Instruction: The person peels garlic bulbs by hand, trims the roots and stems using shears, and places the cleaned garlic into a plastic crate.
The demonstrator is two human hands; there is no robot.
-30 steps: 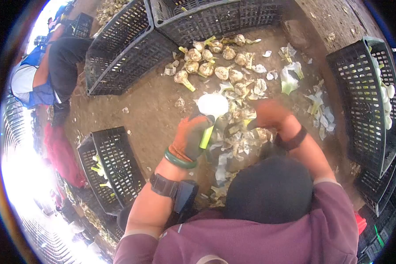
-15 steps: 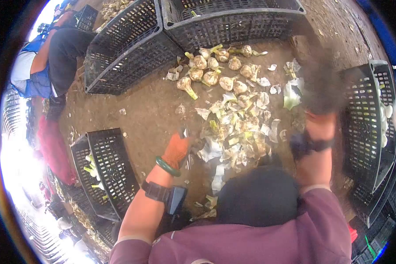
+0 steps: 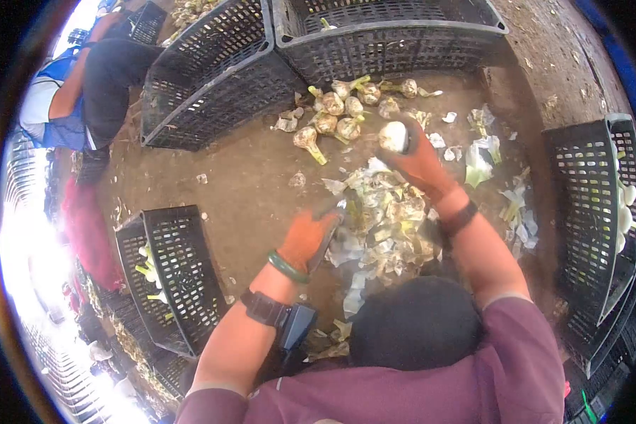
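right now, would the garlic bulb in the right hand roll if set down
The garlic bulb looks round, so it would probably roll. The right hand alone holds it, so likely light. Its skin may flake like the peelings nearby.

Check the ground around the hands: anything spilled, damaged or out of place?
Nothing damaged. Pale peelings litter the dirt between the left hand and right hand, which grips a garlic bulb. More bulbs lie loose on the ground beside the black crates.
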